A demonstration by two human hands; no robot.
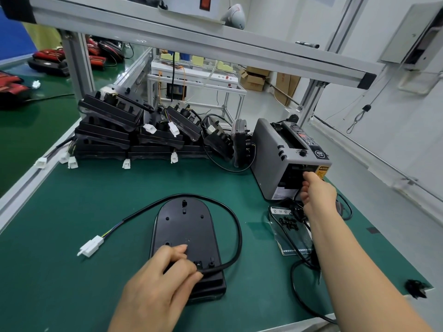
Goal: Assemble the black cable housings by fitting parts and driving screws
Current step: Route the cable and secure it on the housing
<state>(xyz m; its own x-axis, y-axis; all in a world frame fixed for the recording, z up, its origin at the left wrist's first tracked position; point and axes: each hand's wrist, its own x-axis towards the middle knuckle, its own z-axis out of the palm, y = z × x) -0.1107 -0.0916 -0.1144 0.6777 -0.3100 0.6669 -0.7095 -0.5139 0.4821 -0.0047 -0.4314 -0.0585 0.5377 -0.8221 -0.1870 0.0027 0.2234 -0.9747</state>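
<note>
A black cable housing (185,233) lies flat on the green mat in front of me. Its black cable (236,226) loops round its top and right side and ends in a white connector (91,246) at the left. My left hand (159,281) rests on the housing's near end, thumb and fingers pinching the cable where it enters. My right hand (316,192) reaches out to the mouth of the grey tape dispenser (285,156), its fingertips at the slot. Whether they hold tape is hidden.
Several black housings (124,130) with white plugs are stacked at the back of the bench. A clear bag of black screws (290,224) lies right of the housing. A small black part (416,287) sits near the mat's right corner. An aluminium frame (76,65) stands behind.
</note>
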